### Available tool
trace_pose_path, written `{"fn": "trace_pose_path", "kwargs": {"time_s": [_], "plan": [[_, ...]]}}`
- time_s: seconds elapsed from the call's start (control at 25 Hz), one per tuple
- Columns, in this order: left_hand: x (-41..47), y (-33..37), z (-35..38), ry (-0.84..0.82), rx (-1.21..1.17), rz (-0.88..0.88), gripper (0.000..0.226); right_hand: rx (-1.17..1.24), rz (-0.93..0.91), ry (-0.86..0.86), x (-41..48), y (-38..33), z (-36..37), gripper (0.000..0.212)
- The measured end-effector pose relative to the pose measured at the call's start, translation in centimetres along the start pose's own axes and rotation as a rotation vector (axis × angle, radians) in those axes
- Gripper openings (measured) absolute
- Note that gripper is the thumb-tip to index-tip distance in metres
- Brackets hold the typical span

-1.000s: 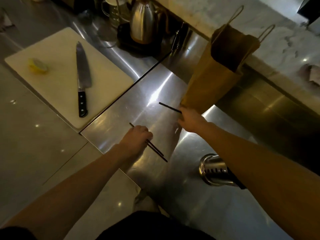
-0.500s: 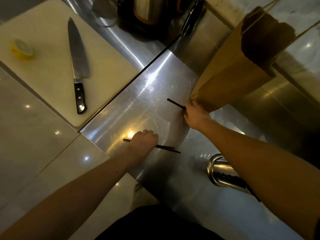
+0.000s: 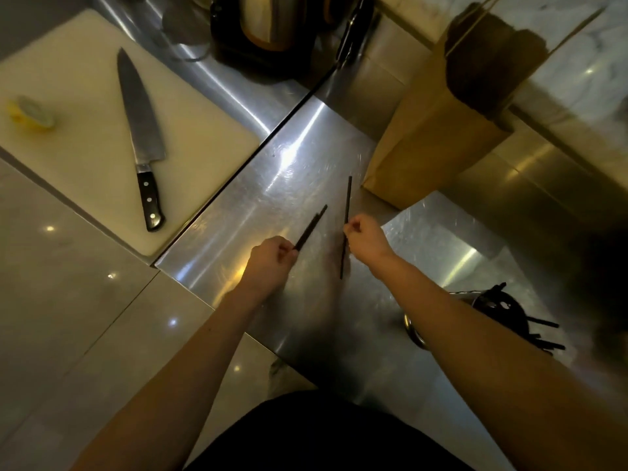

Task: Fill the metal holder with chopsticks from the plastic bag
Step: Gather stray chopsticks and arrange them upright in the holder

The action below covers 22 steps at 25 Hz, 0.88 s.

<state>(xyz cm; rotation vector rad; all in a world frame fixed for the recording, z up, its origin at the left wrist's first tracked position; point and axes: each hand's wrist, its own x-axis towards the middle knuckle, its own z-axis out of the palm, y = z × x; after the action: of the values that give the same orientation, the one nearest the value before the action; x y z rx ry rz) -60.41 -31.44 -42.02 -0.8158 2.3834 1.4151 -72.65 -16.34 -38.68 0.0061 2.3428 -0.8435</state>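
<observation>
My left hand (image 3: 270, 263) grips a pair of dark chopsticks (image 3: 312, 226) by one end; they point up and right over the steel counter. My right hand (image 3: 365, 240) pinches a single dark chopstick (image 3: 347, 202) near its middle, held almost upright in the view. The two hands are close together, side by side. The metal holder (image 3: 416, 329) lies on its side at the lower right, partly hidden by my right forearm, with several dark chopsticks (image 3: 540, 334) sticking out of it. No plastic bag is visible.
A brown paper bag (image 3: 428, 130) with handles stands just beyond my right hand. A white cutting board (image 3: 78, 171) at the left carries a large knife (image 3: 141, 130) and a lemon piece (image 3: 30, 113). A kettle (image 3: 268, 22) stands at the back.
My left hand has swung its chopsticks from lying crosswise to pointing up and right. My right hand has drawn away from the paper bag, and its chopstick now stands nearly vertical.
</observation>
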Motion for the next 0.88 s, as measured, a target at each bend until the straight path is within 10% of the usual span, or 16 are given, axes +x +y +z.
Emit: {"fn": "trace_pose_path", "kwargs": {"time_s": [0.32,0.88], "plan": [[-3.1,8.2,0.2,0.027,-0.362,0.241,0.019,0.399,-0.192,0.108,-8.1,-0.8,-3.4,0.013],[-13.5,16.7,6.6,-0.101,-0.318,0.471,0.019,0.496,-0.375,0.377,-19.0,6.5,-10.8,0.006]]}}
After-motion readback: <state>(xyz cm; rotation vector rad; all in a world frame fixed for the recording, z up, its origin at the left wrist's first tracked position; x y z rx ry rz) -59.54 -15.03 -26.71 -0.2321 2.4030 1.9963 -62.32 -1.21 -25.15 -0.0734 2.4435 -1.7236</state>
